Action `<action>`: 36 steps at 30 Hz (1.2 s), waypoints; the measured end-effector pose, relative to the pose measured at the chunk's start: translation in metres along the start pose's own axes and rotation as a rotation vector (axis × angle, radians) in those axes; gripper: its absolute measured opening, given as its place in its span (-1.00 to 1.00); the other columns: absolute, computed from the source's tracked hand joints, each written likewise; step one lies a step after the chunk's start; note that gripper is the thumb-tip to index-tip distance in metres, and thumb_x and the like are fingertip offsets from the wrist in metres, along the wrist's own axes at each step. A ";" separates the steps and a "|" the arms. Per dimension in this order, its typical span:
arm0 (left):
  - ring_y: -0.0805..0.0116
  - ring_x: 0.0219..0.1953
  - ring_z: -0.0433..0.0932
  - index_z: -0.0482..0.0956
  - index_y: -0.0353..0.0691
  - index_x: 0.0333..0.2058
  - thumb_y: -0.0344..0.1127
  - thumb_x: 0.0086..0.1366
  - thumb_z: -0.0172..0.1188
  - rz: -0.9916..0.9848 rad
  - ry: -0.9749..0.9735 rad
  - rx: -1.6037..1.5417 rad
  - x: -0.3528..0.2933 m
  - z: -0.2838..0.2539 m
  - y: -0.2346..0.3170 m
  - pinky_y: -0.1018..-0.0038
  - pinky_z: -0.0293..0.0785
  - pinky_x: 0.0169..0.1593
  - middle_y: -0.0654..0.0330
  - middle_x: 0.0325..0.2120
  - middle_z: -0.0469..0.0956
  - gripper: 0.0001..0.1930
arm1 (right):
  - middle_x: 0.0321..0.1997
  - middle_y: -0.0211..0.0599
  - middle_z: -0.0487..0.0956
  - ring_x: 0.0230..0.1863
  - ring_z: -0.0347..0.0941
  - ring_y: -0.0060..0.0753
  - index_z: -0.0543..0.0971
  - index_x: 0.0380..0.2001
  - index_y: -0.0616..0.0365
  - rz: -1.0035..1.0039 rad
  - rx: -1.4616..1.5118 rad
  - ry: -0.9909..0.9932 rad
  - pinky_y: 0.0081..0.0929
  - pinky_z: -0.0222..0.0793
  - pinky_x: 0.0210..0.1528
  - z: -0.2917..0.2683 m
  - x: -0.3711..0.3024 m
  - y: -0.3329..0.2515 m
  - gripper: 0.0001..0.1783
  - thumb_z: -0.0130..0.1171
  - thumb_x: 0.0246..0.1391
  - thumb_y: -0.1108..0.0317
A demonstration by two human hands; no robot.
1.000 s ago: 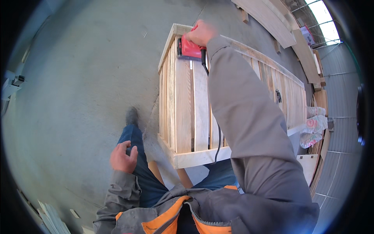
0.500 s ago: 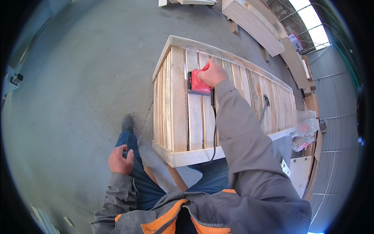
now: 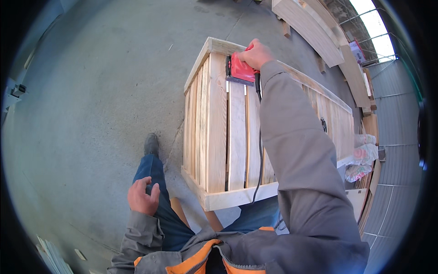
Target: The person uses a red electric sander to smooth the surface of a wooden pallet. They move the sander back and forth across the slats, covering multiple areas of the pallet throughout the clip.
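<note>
— Colour of the sander (image 3: 242, 68)?
— Recorded as bright red, with black along one edge. Power cord (image 3: 260, 146): plain black.
— And the wooden crate (image 3: 216, 128)?
— Pale tan to yellowish, streaked with darker lengthwise grain.
— Sleeves (image 3: 296, 123)?
— Grey, unpatterned. Orange on the jacket trim (image 3: 194, 260), blue on the trousers (image 3: 150, 169).
— Surroundings?
— Mottled grey floor (image 3: 100, 114); pale grey, finely striped wall (image 3: 397, 118); white bags (image 3: 365, 155) with reddish patches.

softly lit, moderately bright; blown out at the white opening (image 3: 384, 44), beyond and right of the gripping right hand (image 3: 256, 55); fairly sharp at the grip; bowed, then black, farthest outward from it.
</note>
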State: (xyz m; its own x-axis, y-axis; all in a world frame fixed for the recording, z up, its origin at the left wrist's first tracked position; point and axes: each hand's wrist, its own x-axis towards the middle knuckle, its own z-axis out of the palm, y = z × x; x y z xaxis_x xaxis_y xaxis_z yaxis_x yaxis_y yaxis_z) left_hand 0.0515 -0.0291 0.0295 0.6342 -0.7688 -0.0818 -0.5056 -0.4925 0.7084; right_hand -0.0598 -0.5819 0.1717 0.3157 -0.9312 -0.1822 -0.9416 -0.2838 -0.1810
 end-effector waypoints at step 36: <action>-0.02 -0.19 0.69 0.69 -0.24 -0.10 -0.33 0.22 0.43 -0.017 0.000 -0.031 0.000 -0.009 -0.004 0.21 0.60 -0.08 0.04 -0.25 0.70 -0.72 | 0.04 -0.01 0.70 0.11 0.64 -0.03 0.58 -0.01 0.14 -0.094 -0.035 -0.061 -0.26 0.52 0.14 -0.007 0.025 0.011 -0.35 0.50 -0.11 -0.01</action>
State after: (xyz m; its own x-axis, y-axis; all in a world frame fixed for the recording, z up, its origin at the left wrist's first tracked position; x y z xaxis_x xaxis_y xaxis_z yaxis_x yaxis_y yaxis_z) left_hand 0.0587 -0.0231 0.0328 0.6422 -0.7608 -0.0940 -0.4764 -0.4922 0.7285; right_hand -0.0633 -0.6100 0.1723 0.4081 -0.8848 -0.2248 -0.9108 -0.3778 -0.1667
